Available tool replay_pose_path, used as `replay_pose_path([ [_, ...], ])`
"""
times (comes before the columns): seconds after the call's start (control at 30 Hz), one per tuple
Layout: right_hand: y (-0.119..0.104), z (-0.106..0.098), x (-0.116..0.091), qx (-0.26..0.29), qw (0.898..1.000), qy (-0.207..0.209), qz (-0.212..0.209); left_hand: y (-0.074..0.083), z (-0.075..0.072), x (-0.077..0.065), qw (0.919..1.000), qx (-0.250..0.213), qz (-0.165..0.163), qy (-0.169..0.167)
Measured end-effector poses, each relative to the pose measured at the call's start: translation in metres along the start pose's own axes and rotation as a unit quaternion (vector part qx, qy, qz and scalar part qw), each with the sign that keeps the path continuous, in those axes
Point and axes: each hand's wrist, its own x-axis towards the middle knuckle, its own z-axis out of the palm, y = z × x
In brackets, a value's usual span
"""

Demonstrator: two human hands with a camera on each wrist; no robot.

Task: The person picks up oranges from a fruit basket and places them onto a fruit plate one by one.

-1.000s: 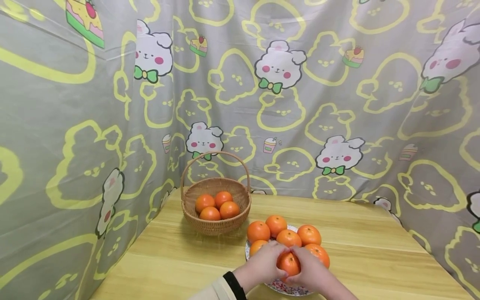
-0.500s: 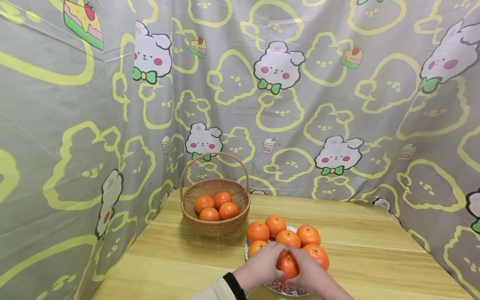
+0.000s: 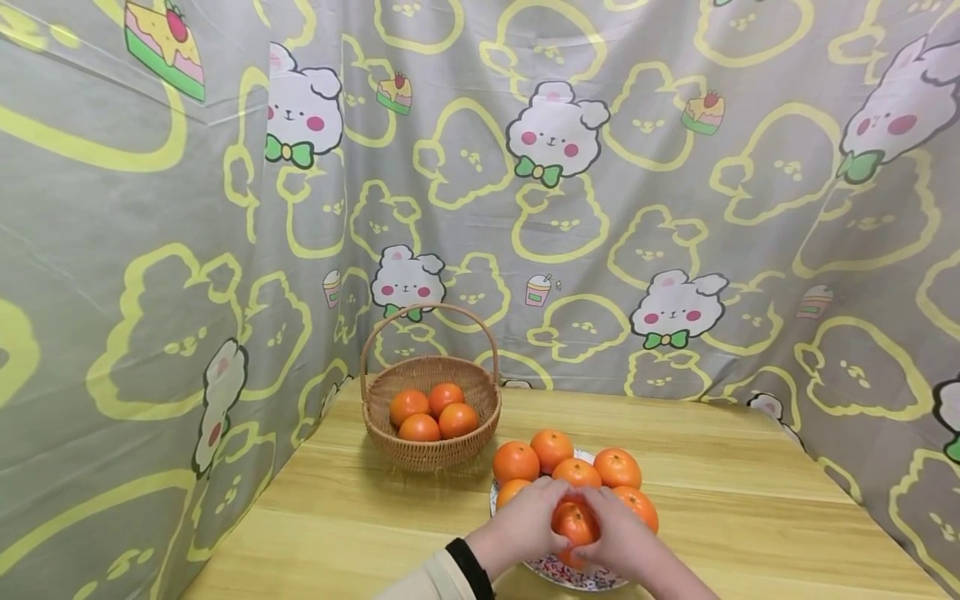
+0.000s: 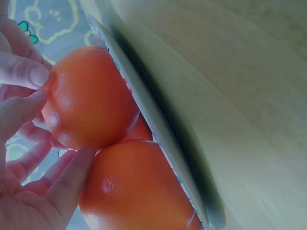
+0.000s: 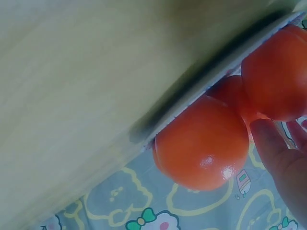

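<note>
In the head view, my left hand (image 3: 527, 523) and right hand (image 3: 621, 533) hold one orange (image 3: 577, 522) between them at the front of a patterned plate (image 3: 558, 575). The fingertips nearly meet over its top, and both thumbs lie across its near side. Several other oranges (image 3: 617, 469) sit behind and beside it on the plate. The left wrist view shows fingers (image 4: 72, 177) touching an orange (image 4: 91, 98) close to the plate's rim. From the right wrist, fingers (image 5: 268, 141) reach up to an orange (image 5: 278, 72); another orange (image 5: 204, 141) lies beside it.
A wicker basket (image 3: 431, 454) with an arched handle stands at the back left, holding several oranges (image 3: 418, 427). Under everything is a wood-grain table (image 3: 750, 500). A grey cartoon-print curtain (image 3: 465, 225) encloses the table at the back and sides.
Both hands stay round the same orange and have shifted up very slightly. The basket and the other oranges have not moved.
</note>
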Motion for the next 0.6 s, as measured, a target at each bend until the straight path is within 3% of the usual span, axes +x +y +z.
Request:
replay_pose_path([
  [0.33,-0.008,-0.012,0.008,0.009,1.0,0.007,-0.022,0.0,-0.011,0.003,0.9992,-0.04,-0.009,0.004],
  [0.6,-0.02,-0.021,0.025,0.019,1.0,0.015,-0.009,-0.007,-0.029,0.007,0.9968,-0.072,-0.011,0.033],
])
